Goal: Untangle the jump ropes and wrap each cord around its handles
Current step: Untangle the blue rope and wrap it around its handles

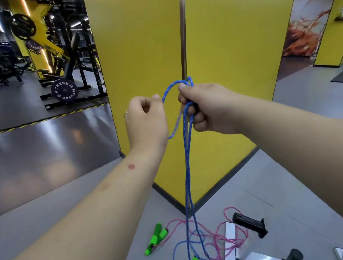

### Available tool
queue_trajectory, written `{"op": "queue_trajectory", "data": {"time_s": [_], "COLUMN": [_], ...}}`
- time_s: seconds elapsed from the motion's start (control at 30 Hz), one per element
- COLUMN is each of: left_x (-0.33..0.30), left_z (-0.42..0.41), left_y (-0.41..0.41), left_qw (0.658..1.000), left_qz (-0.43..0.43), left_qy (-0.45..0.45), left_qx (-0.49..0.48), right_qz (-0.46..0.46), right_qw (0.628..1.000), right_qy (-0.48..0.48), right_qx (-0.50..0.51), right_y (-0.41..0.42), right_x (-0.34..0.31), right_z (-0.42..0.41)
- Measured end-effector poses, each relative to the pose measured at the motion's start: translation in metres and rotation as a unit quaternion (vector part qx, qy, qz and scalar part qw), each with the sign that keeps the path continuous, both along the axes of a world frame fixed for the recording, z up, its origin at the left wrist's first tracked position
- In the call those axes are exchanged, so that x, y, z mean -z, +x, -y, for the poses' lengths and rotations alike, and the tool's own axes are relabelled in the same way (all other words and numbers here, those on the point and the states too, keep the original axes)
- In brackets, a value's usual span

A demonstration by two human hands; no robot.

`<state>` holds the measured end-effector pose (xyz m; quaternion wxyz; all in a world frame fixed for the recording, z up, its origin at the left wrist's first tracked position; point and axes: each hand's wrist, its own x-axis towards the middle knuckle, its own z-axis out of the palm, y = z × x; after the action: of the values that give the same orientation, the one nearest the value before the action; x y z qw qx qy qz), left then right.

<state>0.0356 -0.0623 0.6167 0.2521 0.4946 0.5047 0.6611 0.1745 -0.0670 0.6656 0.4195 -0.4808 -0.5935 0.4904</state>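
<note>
Now you're mid-untangle: your right hand (207,107) clamps the blue rope (188,171) before the yellow pillar (220,47), left hand (145,120) pinching its loop; next, draw it from the pink rope (219,237) below.

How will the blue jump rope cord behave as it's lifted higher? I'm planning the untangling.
Probably floppy: the blue cord hangs limp from the right hand and loops slackly toward the left hand. It looks light, held by pinched fingers alone. It may snag, since its lower coils cross the pink cord on the floor.
</note>
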Motion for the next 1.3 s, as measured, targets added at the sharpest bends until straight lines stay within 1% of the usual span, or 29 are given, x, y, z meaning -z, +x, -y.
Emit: {"op": "queue_trajectory", "data": {"time_s": [0.03, 0.07, 0.1, 0.13, 0.17, 0.2, 0.23, 0.27, 0.33, 0.43, 0.47, 0.53, 0.6, 0.67, 0.73, 0.8, 0.83, 0.87, 0.9, 0.97, 1.0, 1.1, 1.17, 1.2, 1.27, 1.3], "left_x": [0.01, 0.017, 0.023, 0.026, 0.028, 0.027, 0.024, 0.019, 0.002, -0.032, -0.043, -0.061, -0.071, -0.069, -0.058, -0.039, -0.03, -0.022, -0.016, -0.016, -0.02, -0.045, -0.061, -0.067, -0.077, -0.08], "left_z": [0.004, 0.008, 0.011, 0.014, 0.014, 0.015, 0.014, 0.012, 0.007, -0.004, -0.008, -0.015, -0.021, -0.023, -0.015, -0.001, 0.008, 0.016, 0.02, 0.02, 0.017, 0.003, -0.009, -0.014, -0.022, -0.025], "left_y": [0.002, 0.008, 0.015, 0.024, 0.03, 0.034, 0.034, 0.033, 0.027, 0.017, 0.014, 0.009, 0.004, 0.0, 0.003, 0.011, 0.016, 0.021, 0.025, 0.027, 0.026, 0.019, 0.013, 0.009, 0.003, 0.001], "left_qw": [0.999, 0.998, 0.995, 0.982, 0.961, 0.936, 0.916, 0.902, 0.878, 0.842, 0.839, 0.853, 0.869, 0.884, 0.891, 0.897, 0.896, 0.893, 0.891, 0.896, 0.898, 0.884, 0.875, 0.87, 0.863, 0.862], "left_qz": [-0.033, -0.041, -0.028, 0.004, 0.049, 0.099, 0.138, 0.17, 0.241, 0.342, 0.361, 0.361, 0.351, 0.327, 0.268, 0.165, 0.115, 0.083, 0.07, 0.082, 0.105, 0.225, 0.291, 0.31, 0.331, 0.338], "left_qy": [0.034, 0.033, -0.002, -0.06, -0.121, -0.17, -0.198, -0.209, -0.196, -0.167, -0.157, -0.139, -0.135, -0.135, -0.15, -0.173, -0.182, -0.186, -0.181, -0.15, -0.133, -0.105, -0.098, -0.097, -0.094, -0.092], "left_qx": [-0.016, 0.025, 0.1, 0.178, 0.245, 0.292, 0.32, 0.336, 0.364, 0.381, 0.375, 0.35, 0.321, 0.307, 0.333, 0.372, 0.388, 0.401, 0.409, 0.41, 0.406, 0.395, 0.375, 0.37, 0.37, 0.367], "right_qz": [-0.025, -0.046, -0.06, -0.07, -0.075, -0.07, -0.053, -0.031, 0.013, 0.04, 0.053, 0.088, 0.09, 0.041, -0.025, -0.077, -0.088, -0.085, -0.075, -0.056, -0.059, -0.068, -0.032, -0.009, 0.044, 0.061], "right_qw": [1.0, 0.999, 0.998, 0.997, 0.995, 0.994, 0.994, 0.993, 0.996, 0.998, 0.993, 0.985, 0.987, 0.994, 0.994, 0.989, 0.987, 0.985, 0.984, 0.984, 0.986, 0.996, 0.999, 0.998, 0.995, 0.995], "right_qy": [-0.001, 0.003, 0.015, 0.032, 0.051, 0.07, 0.086, 0.094, 0.08, -0.014, -0.044, -0.066, -0.026, 0.033, 0.083, 0.121, 0.136, 0.149, 0.159, 0.16, 0.145, 0.056, 0.007, -0.012, -0.031, -0.024], "right_qx": [0.004, 0.009, 0.016, 0.023, 0.03, 0.039, 0.05, 0.057, 0.045, -0.056, -0.091, -0.131, -0.131, -0.096, -0.059, -0.029, -0.012, 0.009, 0.028, 0.057, 0.057, 0.0, -0.042, -0.059, -0.078, -0.076], "right_y": [-0.001, -0.003, -0.005, -0.006, -0.007, -0.007, -0.006, -0.004, 0.002, 0.008, 0.011, 0.017, 0.02, 0.019, 0.015, 0.012, 0.012, 0.013, 0.013, 0.013, 0.012, 0.009, 0.01, 0.012, 0.015, 0.016], "right_x": [-0.006, -0.012, -0.017, -0.023, -0.027, -0.029, -0.029, -0.026, -0.012, 0.012, 0.017, 0.022, 0.02, 0.012, 0.0, -0.014, -0.021, -0.026, -0.03, -0.03, -0.027, -0.011, 0.002, 0.008, 0.019, 0.022], "right_z": [-0.001, -0.002, -0.003, -0.004, -0.004, -0.005, -0.006, -0.007, -0.008, 0.001, 0.006, 0.014, 0.019, 0.019, 0.015, 0.008, 0.004, 0.001, -0.002, -0.005, -0.005, 0.001, 0.006, 0.009, 0.013, 0.014]}}
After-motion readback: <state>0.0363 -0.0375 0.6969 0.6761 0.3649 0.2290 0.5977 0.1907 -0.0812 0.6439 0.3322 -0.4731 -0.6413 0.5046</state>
